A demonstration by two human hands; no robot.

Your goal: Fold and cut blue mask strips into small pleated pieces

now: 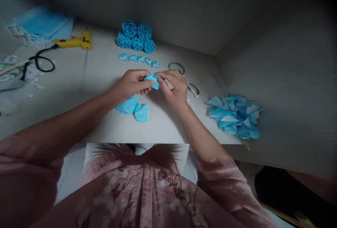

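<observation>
Both hands meet above the middle of the table around a small folded piece of blue fabric (152,79). My left hand (135,82) pinches its left side between thumb and fingers. From the right, my right hand (174,84) grips its upper right edge with thumb and fingertips. Loose blue cut pieces (142,112) lie on the table below the left hand. Just beyond the hands, several small folded blue pieces (141,59) sit in a row. Scissors (194,90) lie partly hidden behind the right hand.
Rolled blue rosettes (137,35) are stacked at the back. A yellow glue gun (73,40) with a black cord and a stack of blue masks (44,22) lie at the left. A heap of blue scraps (234,115) rests near the right wall (276,80).
</observation>
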